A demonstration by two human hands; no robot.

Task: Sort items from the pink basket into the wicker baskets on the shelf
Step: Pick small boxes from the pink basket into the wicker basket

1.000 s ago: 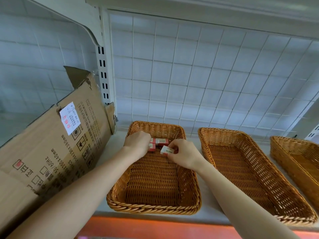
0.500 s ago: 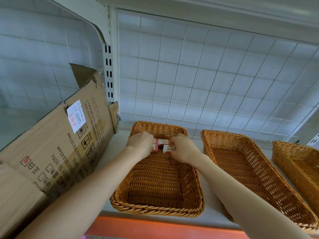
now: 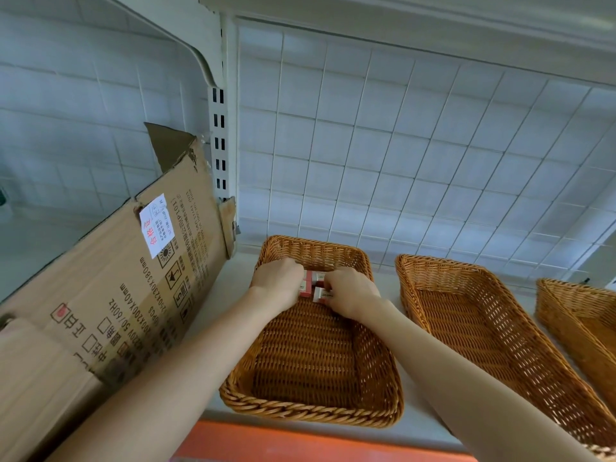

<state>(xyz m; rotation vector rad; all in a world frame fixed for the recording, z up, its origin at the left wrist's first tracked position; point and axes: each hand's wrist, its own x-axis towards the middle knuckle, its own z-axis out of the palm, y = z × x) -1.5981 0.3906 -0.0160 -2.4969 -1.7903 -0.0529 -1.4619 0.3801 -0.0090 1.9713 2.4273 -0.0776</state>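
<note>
Three wicker baskets (image 3: 443,271) stand on one shelf (image 3: 233,288). At the leftmost basket's (image 3: 300,408) far edge, left hand (image 3: 276,278) and right hand (image 3: 350,293) each have their grip clamped on small boxes (image 3: 313,277), at least three.

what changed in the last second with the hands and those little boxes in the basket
The right hand carried the white box leftward and toward the back of the left wicker basket, bringing it up against the red boxes; it still holds it. The left hand stayed on the red boxes. The middle basket and the cardboard carton kept their places.
</note>
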